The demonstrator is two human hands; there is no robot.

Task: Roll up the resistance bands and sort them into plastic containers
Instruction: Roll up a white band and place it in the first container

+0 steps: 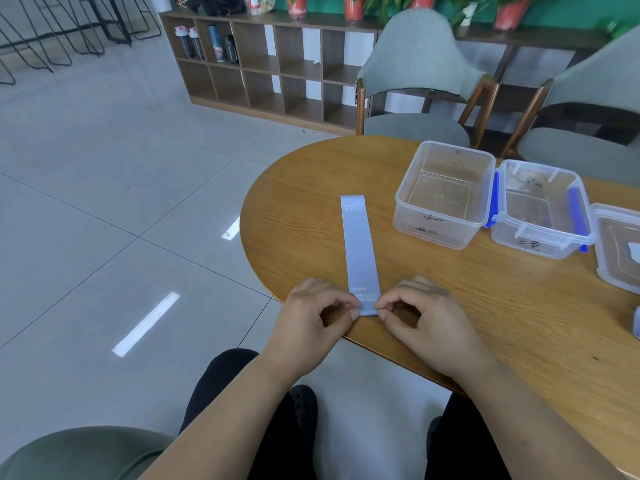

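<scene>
A pale blue resistance band (358,247) marked "20 LB" lies flat and straight on the round wooden table (450,323), running away from me. My left hand (311,313) pinches the left corner of its near end, and my right hand (420,317) pinches the right corner. Two clear plastic containers stand beyond the band on the right: an open, empty one (443,195), and beside it one with blue clips (540,209).
A clear lid (620,251) lies at the table's right edge, with part of another pale band (636,327) below it. Two grey chairs (419,81) stand behind the table. A wooden shelf unit (270,64) lines the far wall. Tiled floor spreads to the left.
</scene>
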